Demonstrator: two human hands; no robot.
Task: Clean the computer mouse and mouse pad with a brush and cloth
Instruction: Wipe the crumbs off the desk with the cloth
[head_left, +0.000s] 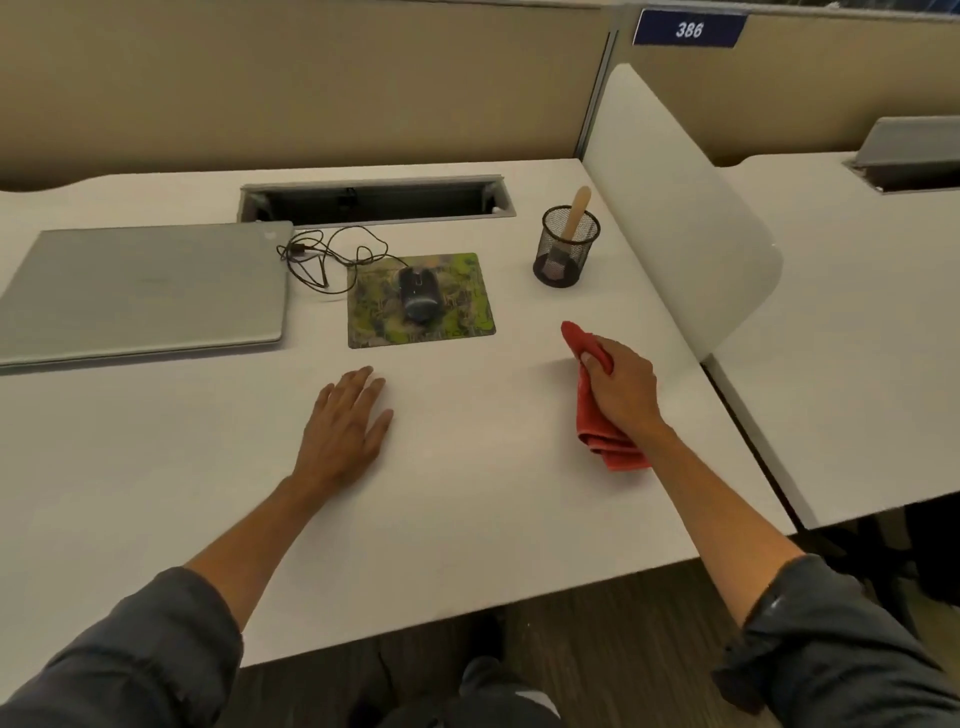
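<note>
A dark computer mouse sits on a green patterned mouse pad near the middle of the white desk. Its black cable lies coiled to the left of the pad. A wooden-handled brush stands in a black mesh cup to the right of the pad. My right hand grips a red cloth just above the desk, right of and nearer than the pad. My left hand rests flat on the desk, fingers spread, holding nothing, just in front of the pad.
A closed silver laptop lies at the left. A cable slot runs along the back of the desk. A white curved divider rises on the right, with a neighbouring desk beyond it.
</note>
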